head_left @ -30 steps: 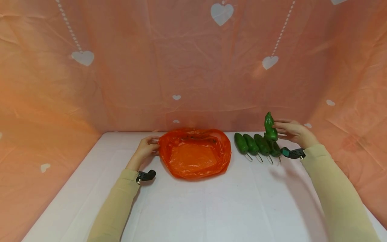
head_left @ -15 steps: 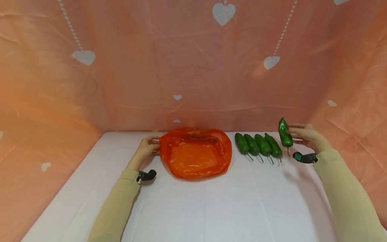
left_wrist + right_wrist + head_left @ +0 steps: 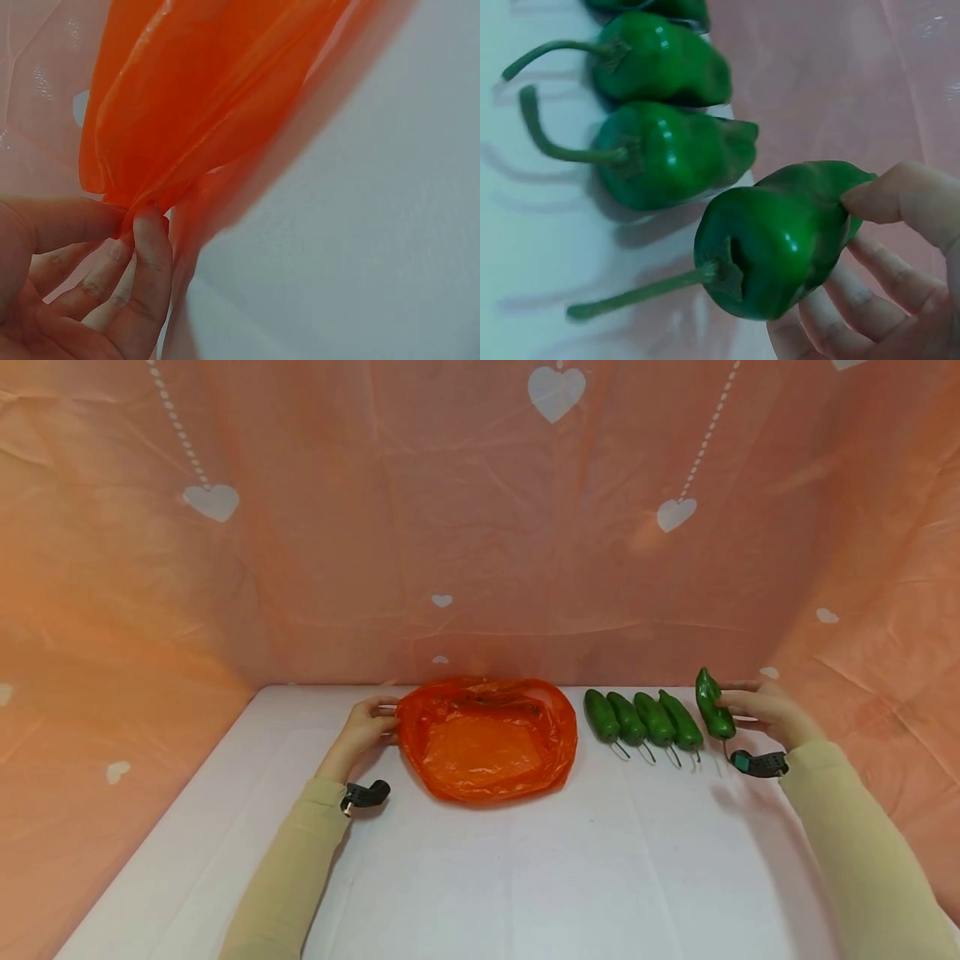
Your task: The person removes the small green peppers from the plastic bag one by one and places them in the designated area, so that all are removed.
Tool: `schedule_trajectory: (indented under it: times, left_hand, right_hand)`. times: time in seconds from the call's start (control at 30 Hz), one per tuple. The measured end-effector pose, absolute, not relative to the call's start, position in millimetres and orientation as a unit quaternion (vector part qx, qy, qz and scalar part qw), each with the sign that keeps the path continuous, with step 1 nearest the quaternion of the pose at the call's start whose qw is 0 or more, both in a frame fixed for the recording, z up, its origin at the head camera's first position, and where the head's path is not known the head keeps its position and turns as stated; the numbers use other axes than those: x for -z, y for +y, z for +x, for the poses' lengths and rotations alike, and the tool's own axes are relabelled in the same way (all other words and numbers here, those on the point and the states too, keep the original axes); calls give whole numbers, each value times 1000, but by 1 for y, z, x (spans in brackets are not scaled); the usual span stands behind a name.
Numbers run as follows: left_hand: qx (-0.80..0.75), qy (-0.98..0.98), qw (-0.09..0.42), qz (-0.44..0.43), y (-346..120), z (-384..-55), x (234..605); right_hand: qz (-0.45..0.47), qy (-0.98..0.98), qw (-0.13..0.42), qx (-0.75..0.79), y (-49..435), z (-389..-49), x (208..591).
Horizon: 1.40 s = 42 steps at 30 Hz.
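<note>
An orange plastic bag lies with its mouth spread wide on the white table, a few dark green shapes showing at its far inner side. My left hand pinches the bag's left rim; in the left wrist view, thumb and fingertips squeeze the gathered orange film. On the right, my right hand holds a green pepper between thumb and fingers, stem toward me. The right wrist view has this pepper just above the table, beside a row of similar peppers lying side by side.
The white table ends at a back edge against an orange curtain with white hearts. The same curtain rises at left and right. A black wrist camera sits on the left wrist, another camera on the right.
My right hand has carried the pepper rightward from above the row, then lowered it at the row's right end. My left hand stays on the bag's rim.
</note>
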<state>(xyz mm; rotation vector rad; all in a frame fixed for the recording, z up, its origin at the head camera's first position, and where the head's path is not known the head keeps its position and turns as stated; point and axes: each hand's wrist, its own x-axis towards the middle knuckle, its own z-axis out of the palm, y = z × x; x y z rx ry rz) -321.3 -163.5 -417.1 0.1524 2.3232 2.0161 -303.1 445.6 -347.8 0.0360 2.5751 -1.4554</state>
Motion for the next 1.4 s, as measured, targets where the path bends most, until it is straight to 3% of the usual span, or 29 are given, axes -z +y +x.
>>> schedule_trajectory:
  times: [0.87,1.4]
  left_hand:
    - [-645,762,17,48,-162,-325,421]
    - [-652,756,33,43,-159,-309,403]
  right_hand:
    - [42,861,130,490,454,-301,373]
    - [37,822,144,550,460,-303,380]
